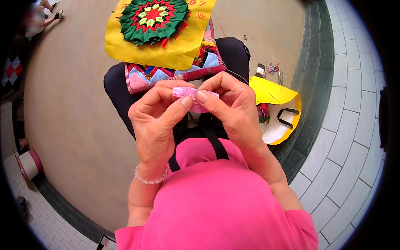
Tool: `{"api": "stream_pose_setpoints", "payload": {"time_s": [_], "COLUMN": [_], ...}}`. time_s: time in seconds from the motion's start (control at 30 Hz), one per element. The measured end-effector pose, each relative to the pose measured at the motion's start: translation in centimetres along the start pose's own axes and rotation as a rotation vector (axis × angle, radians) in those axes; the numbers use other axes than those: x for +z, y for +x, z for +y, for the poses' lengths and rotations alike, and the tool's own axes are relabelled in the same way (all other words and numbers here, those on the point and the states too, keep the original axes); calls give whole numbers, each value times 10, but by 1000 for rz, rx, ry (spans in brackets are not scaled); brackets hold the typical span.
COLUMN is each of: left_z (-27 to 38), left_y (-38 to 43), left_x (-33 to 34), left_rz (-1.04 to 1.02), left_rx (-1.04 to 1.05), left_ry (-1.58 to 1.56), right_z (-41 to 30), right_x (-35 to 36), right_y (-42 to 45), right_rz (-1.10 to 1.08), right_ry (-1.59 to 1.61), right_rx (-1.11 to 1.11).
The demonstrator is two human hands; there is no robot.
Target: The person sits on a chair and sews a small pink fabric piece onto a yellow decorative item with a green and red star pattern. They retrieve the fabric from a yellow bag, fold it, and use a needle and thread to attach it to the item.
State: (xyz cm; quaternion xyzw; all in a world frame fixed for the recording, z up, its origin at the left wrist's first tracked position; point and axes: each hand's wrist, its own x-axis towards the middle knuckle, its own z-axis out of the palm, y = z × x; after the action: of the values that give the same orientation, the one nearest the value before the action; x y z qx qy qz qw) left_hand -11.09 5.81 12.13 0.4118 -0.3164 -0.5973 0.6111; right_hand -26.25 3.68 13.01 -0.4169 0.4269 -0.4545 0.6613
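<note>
A small piece of pink patterned fabric (184, 91) is pinched between both hands above the lap, with a fold along its upper edge. My left hand (156, 115) grips its left part between thumb and fingers; a clear bead bracelet (151, 181) circles that wrist. My right hand (234, 106) pinches it just to the right, thumb tips close together. Beyond the hands, a quilted patchwork piece (147, 78) lies across the knees. On it rests a yellow sheet (150, 57) bearing writing, topped by a round, folded-fabric piece (154, 18) in green, red and light green.
An open yellow bag (272, 90) with a black handle stands right of the knees. Dark thread and fabric scraps (272, 68) lie on the floor behind it. A dark stone step (315, 93) curves along the right. Another person's legs (51, 18) show at the upper left.
</note>
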Motion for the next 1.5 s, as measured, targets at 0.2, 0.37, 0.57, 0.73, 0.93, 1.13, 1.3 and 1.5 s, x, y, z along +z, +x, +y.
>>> {"api": "stream_pose_setpoints", "payload": {"time_s": [0.2, 0.37, 0.57, 0.73, 0.93, 1.13, 1.3, 1.5], "left_z": [-1, -3, 5, 13, 19, 29, 32, 33], "left_y": [-3, -3, 5, 11, 21, 23, 25, 27], "left_x": [4, 3, 3, -6, -19, -16, -13, -13], "left_rz": [101, 158, 84, -62, -223, -241, -223, -254], "left_rx": [-36, -73, -162, -265, -279, -264, -264, -279], "left_ry": [-8, 21, 22, 47, 195, 294, 299, 369], "right_z": [8, 10, 10, 6, 0, -2, 1, -1], "right_x": [0, 0, -3, -10, -15, -15, -16, -15], "right_y": [1, 1, 1, 3, 6, 10, 10, 9], "right_rz": [32, 47, 39, -35, -133, -173, -147, -132], "right_ry": [-119, -144, -166, -225, -217, -164, -217, -280], "right_rx": [-87, -106, -121, -120, -35, 28, 32, -1]}}
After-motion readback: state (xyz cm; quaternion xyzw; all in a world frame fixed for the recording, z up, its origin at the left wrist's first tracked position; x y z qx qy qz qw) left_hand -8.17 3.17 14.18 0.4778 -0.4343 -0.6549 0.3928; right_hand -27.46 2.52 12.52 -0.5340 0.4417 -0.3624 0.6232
